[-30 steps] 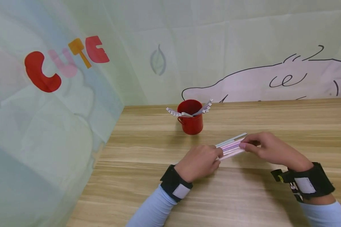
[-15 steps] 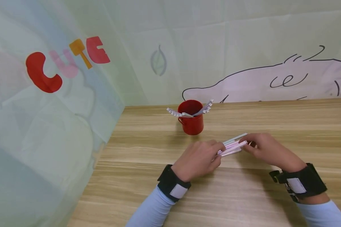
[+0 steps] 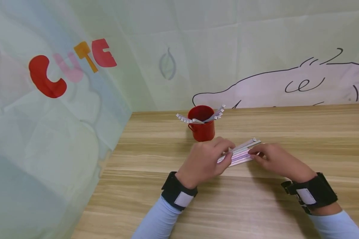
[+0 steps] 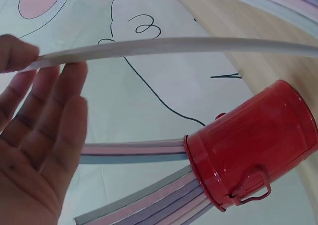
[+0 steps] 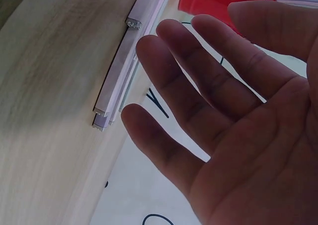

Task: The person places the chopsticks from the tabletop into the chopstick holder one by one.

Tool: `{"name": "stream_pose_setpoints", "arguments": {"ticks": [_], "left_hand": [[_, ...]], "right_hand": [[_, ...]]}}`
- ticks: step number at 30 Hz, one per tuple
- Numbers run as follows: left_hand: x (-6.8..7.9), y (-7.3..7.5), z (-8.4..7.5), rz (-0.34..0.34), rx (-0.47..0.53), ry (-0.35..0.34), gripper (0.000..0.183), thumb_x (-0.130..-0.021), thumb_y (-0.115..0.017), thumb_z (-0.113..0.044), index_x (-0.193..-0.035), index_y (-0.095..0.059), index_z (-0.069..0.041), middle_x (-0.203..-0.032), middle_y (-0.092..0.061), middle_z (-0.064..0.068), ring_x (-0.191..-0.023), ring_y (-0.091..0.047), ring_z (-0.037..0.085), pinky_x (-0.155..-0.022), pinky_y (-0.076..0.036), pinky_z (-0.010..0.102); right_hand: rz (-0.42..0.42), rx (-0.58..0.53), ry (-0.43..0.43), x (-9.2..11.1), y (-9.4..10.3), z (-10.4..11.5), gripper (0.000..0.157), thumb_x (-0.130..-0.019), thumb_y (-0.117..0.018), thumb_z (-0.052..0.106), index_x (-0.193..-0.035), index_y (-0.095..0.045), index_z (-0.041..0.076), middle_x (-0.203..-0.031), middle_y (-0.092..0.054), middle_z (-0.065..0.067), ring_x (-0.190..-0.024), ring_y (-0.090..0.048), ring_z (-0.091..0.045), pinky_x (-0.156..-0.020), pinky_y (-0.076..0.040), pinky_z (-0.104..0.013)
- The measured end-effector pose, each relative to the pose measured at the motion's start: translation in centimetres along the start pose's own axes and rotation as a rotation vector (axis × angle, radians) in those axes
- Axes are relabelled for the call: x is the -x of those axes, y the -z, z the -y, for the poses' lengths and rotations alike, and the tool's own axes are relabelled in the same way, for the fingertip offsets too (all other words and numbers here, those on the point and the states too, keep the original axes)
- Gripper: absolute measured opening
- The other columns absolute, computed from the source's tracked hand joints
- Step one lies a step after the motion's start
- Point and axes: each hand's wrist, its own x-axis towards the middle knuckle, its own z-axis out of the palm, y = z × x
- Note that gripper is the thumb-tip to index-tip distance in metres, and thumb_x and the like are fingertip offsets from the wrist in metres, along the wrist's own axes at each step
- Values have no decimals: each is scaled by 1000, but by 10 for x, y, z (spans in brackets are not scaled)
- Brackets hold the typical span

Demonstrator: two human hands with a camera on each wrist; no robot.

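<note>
My left hand (image 3: 204,161) pinches one pale strip bundle (image 4: 164,46) between thumb and fingers. It looks like stacked paper strips. In the head view it runs off to the right, beyond the other pastel strip bundles (image 3: 240,157) lying side by side on the table. My right hand (image 3: 272,159) is at the right end of those bundles, thumb and forefinger close to them. In the right wrist view its fingers are loosely extended, and nothing shows in its palm; the bundles (image 5: 119,71) lie beyond the fingertips. Whether it touches them is unclear.
A small red bucket (image 3: 203,131) with a side handle stands behind the left hand. Curved strip bundles (image 4: 159,200) fan out from its mouth on two sides. A printed cloth backdrop (image 3: 167,93) rises behind and left of the wooden table (image 3: 155,142).
My left hand has moved left and away from me, now holding a strip bundle at the far side of the row. The bundle end that was raised beside the right hand is no longer there.
</note>
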Motion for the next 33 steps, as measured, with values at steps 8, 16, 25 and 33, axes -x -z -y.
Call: {"name": "stream_pose_setpoints", "arguments": {"ticks": [8, 16, 25, 33], "left_hand": [[-2, 10, 2, -159, -18, -46, 19, -85, -62, -21, -100, -63, -10, -91, -65, -1, -79, -55, 4, -72, -47, 12], [-1, 19, 6, -368, -57, -61, 20, -83, -65, -18, -99, -60, -6, -92, -66, 5, -83, -59, 10, -78, -50, 20], [0, 27, 11, -596, -92, -75, 22, -81, -66, -12, -98, -57, -2, -91, -64, 11, -78, -60, 15, -69, -55, 26], [0, 28, 15, -676, -118, -28, 21, -83, -64, -12, -99, -56, -2, -90, -65, 10, -69, -57, 15, -58, -55, 28]], "right_hand": [[11, 16, 9, 1, -3, 2, 16, -84, -63, 5, -98, -68, 1, -90, -64, -8, -72, -53, -12, -60, -51, -32], [11, 53, 16, 1, -5, 2, 14, -83, -65, 8, -95, -69, 2, -86, -65, -4, -72, -56, -11, -63, -53, -35], [5, 54, 33, 0, -6, 2, 13, -82, -67, 10, -93, -68, 2, -81, -65, -1, -72, -56, -10, -63, -53, -36], [5, 70, 25, -1, -10, -1, 16, -82, -68, 12, -93, -67, 2, -79, -63, 1, -71, -54, -9, -63, -52, -35]]}}
